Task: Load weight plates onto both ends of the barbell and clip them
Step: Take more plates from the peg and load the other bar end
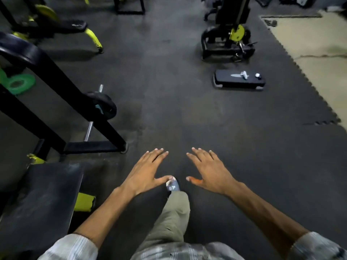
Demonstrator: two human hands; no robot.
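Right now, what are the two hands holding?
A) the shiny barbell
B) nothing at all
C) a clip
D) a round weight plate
B: the left hand and right hand are both spread flat with straight fingers over the dark floor and have nothing in them. The barbell lies off to the left, untouched.

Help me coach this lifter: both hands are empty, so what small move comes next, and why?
Probably turn left toward the barbell. The left hand and right hand are open and hold nothing, while the bar lies behind the black frame with a black plate on it.
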